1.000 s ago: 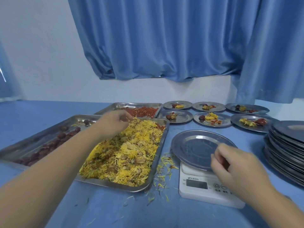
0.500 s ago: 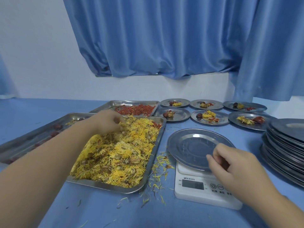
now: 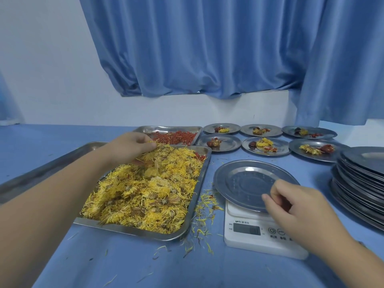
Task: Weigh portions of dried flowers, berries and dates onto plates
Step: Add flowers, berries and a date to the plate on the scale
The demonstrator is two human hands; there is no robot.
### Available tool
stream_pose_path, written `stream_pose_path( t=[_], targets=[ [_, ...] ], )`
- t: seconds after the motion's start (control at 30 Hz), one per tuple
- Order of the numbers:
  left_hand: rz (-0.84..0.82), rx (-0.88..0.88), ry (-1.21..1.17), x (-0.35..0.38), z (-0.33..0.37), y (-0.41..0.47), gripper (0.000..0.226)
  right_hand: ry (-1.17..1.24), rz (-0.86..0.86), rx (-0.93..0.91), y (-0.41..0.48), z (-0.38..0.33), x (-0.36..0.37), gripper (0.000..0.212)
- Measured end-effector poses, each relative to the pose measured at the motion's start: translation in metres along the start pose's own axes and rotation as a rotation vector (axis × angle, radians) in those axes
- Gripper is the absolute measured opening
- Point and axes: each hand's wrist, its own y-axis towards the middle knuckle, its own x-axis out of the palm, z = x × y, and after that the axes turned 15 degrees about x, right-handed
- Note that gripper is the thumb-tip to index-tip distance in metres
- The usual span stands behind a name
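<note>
While at plate's [image 3: 245, 181] near rim, right hand [image 3: 299, 206].

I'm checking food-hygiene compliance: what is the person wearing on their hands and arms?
Nothing visible. The left hand and right hand are ungloved, with no rings, watch or bands showing; both forearms are bare, no sleeve in view.

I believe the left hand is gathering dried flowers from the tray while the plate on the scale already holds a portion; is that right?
Not quite: the head view shows the plate on the scale is empty. The left hand does gather dried flowers from the tray.
</note>
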Motion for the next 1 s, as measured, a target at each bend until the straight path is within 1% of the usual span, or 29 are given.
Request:
stream_pose_path(
  t=[0.13,0.23,0.33,0.43,0.5,0.6,0.73,0.8,0.9,1.0],
  targets=[
    [0.009,-0.04,-0.144,-0.002,0.001,-0.001,0.014,0.0,-0.001,0.005,0.0,0.001,0.001,0.038],
    [0.06,-0.058,-0.261,-0.003,0.007,0.0,0.011,-0.008,-0.001,0.005,0.0,0.001,0.001,0.039],
    [0.09,-0.033,-0.341,0.0,0.017,0.003,0.011,-0.009,-0.002,0.006,0.0,0.001,0.001,0.039],
    [0.049,0.013,-0.367,0.013,0.031,0.002,0.012,0.007,0.004,0.027,0.001,0.0,-0.001,0.038],
    [-0.012,0.059,-0.322,0.029,0.044,0.001,0.012,0.041,0.023,0.053,0.003,0.001,-0.005,0.037],
    [-0.124,0.174,-0.156,0.062,0.068,0.0,0.009,0.075,0.066,0.098,0.006,0.004,-0.011,0.036],
    [-0.266,0.28,-0.145,0.108,0.102,0.005,0.007,0.111,0.093,0.141,0.009,0.009,-0.015,0.037],
    [-0.324,0.314,-0.107,0.128,0.115,0.01,0.008,0.125,0.094,0.149,0.009,0.01,-0.015,0.036],
    [-0.35,0.34,-0.048,0.154,0.124,0.019,0.011,0.131,0.088,0.147,0.01,0.012,-0.015,0.037],
    [-0.403,0.349,0.111,0.171,0.124,0.026,0.013,0.13,0.09,0.124,0.01,0.012,-0.015,0.037]
  ],
)
